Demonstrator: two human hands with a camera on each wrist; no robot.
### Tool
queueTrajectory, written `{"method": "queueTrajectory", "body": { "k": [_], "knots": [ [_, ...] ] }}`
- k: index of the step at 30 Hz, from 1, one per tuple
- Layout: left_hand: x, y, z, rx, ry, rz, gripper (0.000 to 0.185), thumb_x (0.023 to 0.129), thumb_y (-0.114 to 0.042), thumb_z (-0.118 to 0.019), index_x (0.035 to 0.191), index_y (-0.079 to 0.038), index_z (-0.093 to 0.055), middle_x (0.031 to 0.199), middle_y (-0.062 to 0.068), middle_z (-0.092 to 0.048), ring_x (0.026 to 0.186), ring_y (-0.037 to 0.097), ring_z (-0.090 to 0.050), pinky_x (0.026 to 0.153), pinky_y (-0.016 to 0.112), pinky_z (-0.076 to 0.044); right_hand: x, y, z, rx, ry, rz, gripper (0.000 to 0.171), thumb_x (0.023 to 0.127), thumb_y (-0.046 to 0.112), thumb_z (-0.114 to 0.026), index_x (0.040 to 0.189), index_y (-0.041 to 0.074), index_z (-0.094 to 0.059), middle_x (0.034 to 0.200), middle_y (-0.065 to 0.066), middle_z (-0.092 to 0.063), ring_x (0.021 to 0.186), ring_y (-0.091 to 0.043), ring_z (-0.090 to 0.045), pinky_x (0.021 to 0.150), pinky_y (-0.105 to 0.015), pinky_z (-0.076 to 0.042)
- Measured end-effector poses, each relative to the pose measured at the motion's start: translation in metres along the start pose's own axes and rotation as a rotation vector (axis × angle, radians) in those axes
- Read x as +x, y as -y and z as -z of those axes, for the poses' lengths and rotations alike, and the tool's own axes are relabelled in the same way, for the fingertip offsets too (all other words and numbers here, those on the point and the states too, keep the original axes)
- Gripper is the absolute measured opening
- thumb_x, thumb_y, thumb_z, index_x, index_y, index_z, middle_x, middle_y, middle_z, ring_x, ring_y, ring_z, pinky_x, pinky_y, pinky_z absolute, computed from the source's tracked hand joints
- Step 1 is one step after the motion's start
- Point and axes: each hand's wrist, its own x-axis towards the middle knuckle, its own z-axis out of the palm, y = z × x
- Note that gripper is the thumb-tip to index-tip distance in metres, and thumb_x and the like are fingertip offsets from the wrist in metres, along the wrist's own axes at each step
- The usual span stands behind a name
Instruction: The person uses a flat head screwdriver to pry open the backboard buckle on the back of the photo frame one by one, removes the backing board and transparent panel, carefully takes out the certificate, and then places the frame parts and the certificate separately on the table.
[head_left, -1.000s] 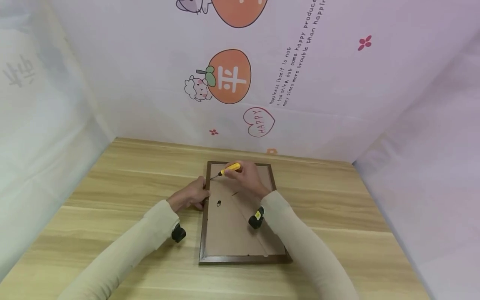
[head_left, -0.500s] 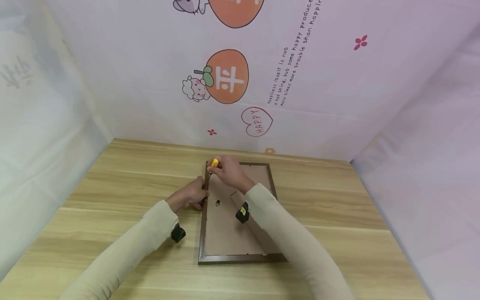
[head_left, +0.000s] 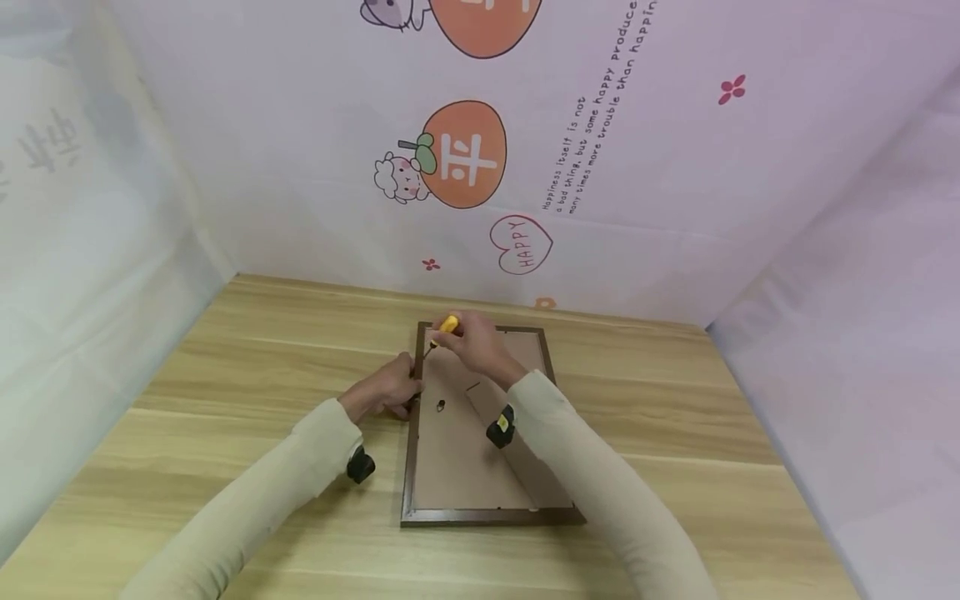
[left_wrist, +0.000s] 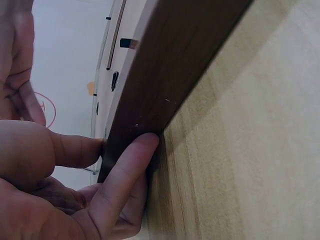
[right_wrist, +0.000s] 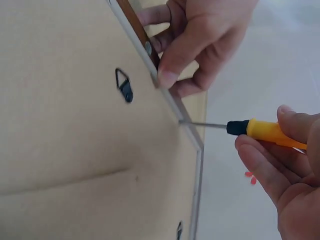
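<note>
A brown picture frame (head_left: pixel 492 517) lies face down on the wooden table, its beige backing board (right_wrist: pixel 65 120) upward. My left hand (head_left: pixel 392 385) grips the frame's left side near the upper end. In the left wrist view, one fingertip presses the outer face of the frame side (left_wrist: pixel 170 55) and another touches its top edge. My right hand (head_left: pixel 480 343) pinches a yellow-handled screwdriver (right_wrist: pixel 262 131) by its handle. The screwdriver's tip meets the inner edge of the frame, close to a corner. A black triangular hanger (right_wrist: pixel 125 87) sits on the backing board.
Small dark tabs (left_wrist: pixel 128 43) stick out along the frame's inner edge. A diagonal strip, likely a stand, crosses the backing. Wooden tabletop (head_left: pixel 262 358) surrounds the frame, with a printed white curtain (head_left: pixel 315 167) behind and at both sides.
My right hand swung left with the screwdriver, raising it more upright at the frame's left edge, then came slightly back right. My left hand kept its hold on the frame.
</note>
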Motion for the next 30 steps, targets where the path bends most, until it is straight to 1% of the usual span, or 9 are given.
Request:
{"method": "queueTrajectory", "body": {
  "k": [3, 5, 6, 9, 11, 17, 21, 26, 30],
  "knots": [
    [0.0, 0.0, -0.001, 0.002, 0.003, 0.006, 0.025, 0.102, -0.004, -0.044, 0.123, 0.006, -0.037, 0.103, 0.023, -0.055, 0.084, 0.029, -0.066, 0.065, 0.035, -0.062, -0.005, -0.014, 0.005, 0.101, 0.004, -0.045, 0.017, 0.095, 0.022, -0.066, 0.106, 0.01, -0.07, 0.096, -0.003, -0.07, 0.081, -0.011, -0.065, 0.07, -0.027, -0.057],
    [0.001, 0.001, -0.001, 0.0, 0.004, 0.006, 0.025, 0.102, -0.004, -0.044, 0.124, 0.007, -0.037, 0.102, 0.022, -0.055, 0.083, 0.028, -0.066, 0.065, 0.034, -0.062, -0.008, -0.021, 0.009, 0.134, 0.016, -0.081, 0.018, 0.094, 0.022, -0.067, 0.108, 0.009, -0.07, 0.098, -0.004, -0.07, 0.085, -0.012, -0.066, 0.073, -0.028, -0.059],
    [0.001, 0.001, -0.001, -0.006, 0.003, 0.006, 0.025, 0.102, -0.004, -0.044, 0.124, 0.006, -0.037, 0.102, 0.022, -0.056, 0.082, 0.028, -0.067, 0.065, 0.034, -0.062, -0.01, -0.024, 0.012, 0.128, 0.02, -0.093, 0.02, 0.094, 0.022, -0.068, 0.108, 0.009, -0.071, 0.099, -0.004, -0.07, 0.084, -0.012, -0.065, 0.073, -0.027, -0.058],
    [0.003, 0.002, -0.001, -0.017, 0.003, 0.002, 0.025, 0.102, -0.004, -0.044, 0.123, 0.006, -0.038, 0.102, 0.022, -0.057, 0.081, 0.028, -0.068, 0.065, 0.034, -0.062, -0.015, -0.031, 0.019, 0.052, 0.038, -0.123, 0.022, 0.091, 0.025, -0.071, 0.107, 0.009, -0.073, 0.097, -0.005, -0.069, 0.082, -0.014, -0.059, 0.068, -0.024, -0.052],
    [0.004, 0.002, -0.001, -0.021, 0.006, -0.001, 0.024, 0.102, -0.004, -0.043, 0.123, 0.006, -0.039, 0.102, 0.022, -0.057, 0.081, 0.027, -0.068, 0.065, 0.034, -0.062, -0.018, -0.034, 0.023, -0.022, 0.057, -0.12, 0.024, 0.089, 0.024, -0.074, 0.107, 0.009, -0.075, 0.097, -0.005, -0.071, 0.081, -0.015, -0.058, 0.068, -0.024, -0.051],
    [0.004, 0.004, 0.0, -0.01, 0.006, -0.017, 0.021, 0.102, -0.003, -0.043, 0.119, 0.008, -0.048, 0.099, 0.021, -0.061, 0.08, 0.026, -0.069, 0.065, 0.034, -0.062, -0.027, -0.036, 0.026, -0.248, 0.132, -0.068, 0.024, 0.086, 0.019, -0.075, 0.106, 0.006, -0.076, 0.104, -0.008, -0.075, 0.086, -0.016, -0.063, 0.077, -0.029, -0.055],
    [0.003, 0.005, 0.0, -0.002, 0.003, -0.016, 0.02, 0.102, -0.004, -0.044, 0.119, 0.007, -0.046, 0.099, 0.02, -0.059, 0.081, 0.026, -0.067, 0.066, 0.033, -0.062, -0.033, -0.035, 0.024, -0.346, 0.135, -0.039, 0.021, 0.085, 0.019, -0.076, 0.101, 0.006, -0.077, 0.1, -0.008, -0.075, 0.085, -0.017, -0.062, 0.079, -0.032, -0.055],
    [0.002, 0.005, -0.001, 0.004, -0.01, -0.013, 0.021, 0.102, -0.005, -0.044, 0.12, 0.005, -0.042, 0.1, 0.02, -0.057, 0.082, 0.026, -0.066, 0.065, 0.033, -0.062, -0.038, -0.036, 0.023, -0.377, 0.125, -0.03, 0.018, 0.085, 0.018, -0.077, 0.098, 0.006, -0.077, 0.094, -0.005, -0.075, 0.082, -0.016, -0.06, 0.079, -0.032, -0.054],
    [0.002, 0.004, -0.002, 0.003, -0.013, -0.014, 0.023, 0.101, -0.005, -0.044, 0.122, 0.006, -0.041, 0.101, 0.02, -0.057, 0.082, 0.027, -0.066, 0.065, 0.033, -0.062, -0.045, -0.041, 0.027, -0.311, 0.109, -0.049, 0.017, 0.085, 0.018, -0.076, 0.097, 0.007, -0.077, 0.094, -0.005, -0.074, 0.084, -0.016, -0.059, 0.08, -0.033, -0.053]
  ]
}}
